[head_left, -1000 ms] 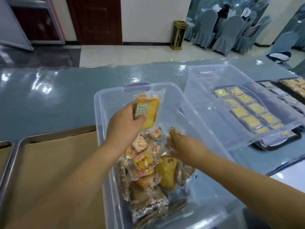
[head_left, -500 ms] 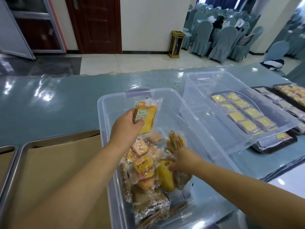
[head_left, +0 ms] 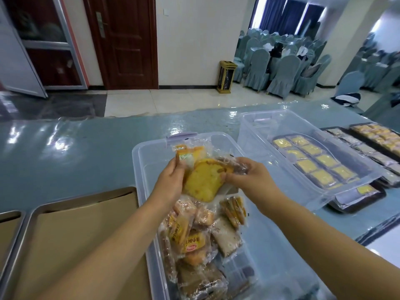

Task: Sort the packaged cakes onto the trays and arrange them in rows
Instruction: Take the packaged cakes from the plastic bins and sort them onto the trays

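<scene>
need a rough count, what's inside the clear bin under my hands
A loose pile of packaged cakes in the near half of the clear bin; its far end looks bare. Lower packets are covered.

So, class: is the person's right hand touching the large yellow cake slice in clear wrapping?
Touching. The head view shows the right hand pinching the right edge of the yellow cake slice, with no gap between them.

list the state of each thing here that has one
left hand, grips the green-label pack
right hand, pinches the yellow slice pack
near bin, lid off, part full of packaged cakes
far bin, lid off, sits atop the dark tray
dark tray, rows of yellow cakes
metal tray, paper-lined, no cakes visible
brown door, shut
</scene>
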The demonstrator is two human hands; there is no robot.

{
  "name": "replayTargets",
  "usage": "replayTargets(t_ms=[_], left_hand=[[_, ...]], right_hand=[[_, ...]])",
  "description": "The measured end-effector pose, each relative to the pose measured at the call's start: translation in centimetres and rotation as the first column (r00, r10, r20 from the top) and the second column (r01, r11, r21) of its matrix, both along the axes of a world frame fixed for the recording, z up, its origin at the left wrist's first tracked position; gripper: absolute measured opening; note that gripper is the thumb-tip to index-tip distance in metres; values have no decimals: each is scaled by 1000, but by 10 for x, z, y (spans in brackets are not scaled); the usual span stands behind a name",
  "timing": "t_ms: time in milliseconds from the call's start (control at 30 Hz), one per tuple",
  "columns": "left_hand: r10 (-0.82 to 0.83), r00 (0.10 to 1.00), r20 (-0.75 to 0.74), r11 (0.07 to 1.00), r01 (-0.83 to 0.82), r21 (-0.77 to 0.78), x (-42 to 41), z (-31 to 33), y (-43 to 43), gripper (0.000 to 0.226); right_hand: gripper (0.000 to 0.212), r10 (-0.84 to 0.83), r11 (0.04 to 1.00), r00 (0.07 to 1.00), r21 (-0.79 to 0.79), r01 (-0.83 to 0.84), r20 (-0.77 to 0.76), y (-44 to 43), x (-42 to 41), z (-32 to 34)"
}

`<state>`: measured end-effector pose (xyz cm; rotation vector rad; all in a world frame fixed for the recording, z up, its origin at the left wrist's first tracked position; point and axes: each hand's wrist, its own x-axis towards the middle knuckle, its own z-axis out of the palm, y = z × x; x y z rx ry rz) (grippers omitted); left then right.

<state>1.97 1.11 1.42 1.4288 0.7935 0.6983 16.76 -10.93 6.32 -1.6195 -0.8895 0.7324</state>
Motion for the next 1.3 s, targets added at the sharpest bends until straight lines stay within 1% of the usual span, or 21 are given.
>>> replayTargets(t_ms=[100,133,167,233,333,433,500,567,667,767,800,833,867,933,967,1000,1033,1067,1167,1200,1300], left_hand=[[-100,995,3,993,100,56,-3,-1,-5,76],[-132,991,24,990,130,56,-4,0,-6,88],[-146,988,43,988,143,58,-4,1,-6,89],[-116,993,37,992,114,50,-2,4,-5,75],[-26,999,36,998,24,51,1,2,-2,61],[157,987,39,985,-159,72,2,-3,2,37],[295,955,30,949,-296,104,0,-5,6,35],[372,927,49,919,-376,122,-3,-6,7,34],[406,911,66,902,-411,128,-5,-6,9,29],[390,920,46,907,-392,155,-4,-6,9,26],[385,922,43,907,-387,166,-4,-7,9,26],[381,924,39,908,-382,173,-4,-7,9,26],[378,925,34,909,-378,176,-4,-7,10,26],[376,926,27,911,-374,173,-3,-8,10,27],[377,926,22,911,-375,172,-3,-9,10,27],[379,925,19,910,-377,171,-3,-9,11,27],[382,924,18,909,-380,170,-3,-10,11,28],[386,922,21,908,-384,165,-3,-11,12,28],[401,916,10,902,-397,167,-2,-13,14,29],[407,913,1,900,-401,171,-2,-13,14,29],[436,900,-20,886,-425,186,0,-14,16,28]], right_hand=[[21,-67,996,997,63,70,-46,7,-10,-5],[23,-100,992,994,71,102,-40,9,-12,-6],[25,-119,989,993,84,121,-27,11,-14,-7],[30,-112,986,994,125,109,16,16,-17,-7],[32,-40,988,996,150,27,83,24,-14,-1],[27,-108,987,948,146,66,301,33,7,3],[26,-187,982,821,73,176,539,34,26,-4],[29,-81,969,701,-109,222,709,33,38,-21],[31,256,880,535,-423,216,805,29,40,-62],[30,516,769,244,-569,292,821,29,38,-95],[31,577,736,177,-602,311,797,31,36,-104],[29,595,719,170,-614,326,786,33,35,-110],[25,575,716,219,-614,333,788,36,34,-115],[21,473,726,429,-616,305,770,40,30,-119],[25,430,729,527,-626,276,733,42,28,-120],[31,405,727,590,-637,255,699,43,28,-121],[36,396,723,615,-644,249,682,43,28,-123],[39,414,716,591,-649,258,692,42,27,-124],[38,542,699,379,-652,293,751,43,29,-133],[34,553,706,351,-649,284,756,43,30,-135],[26,552,723,366,-649,237,749,47,35,-140]])
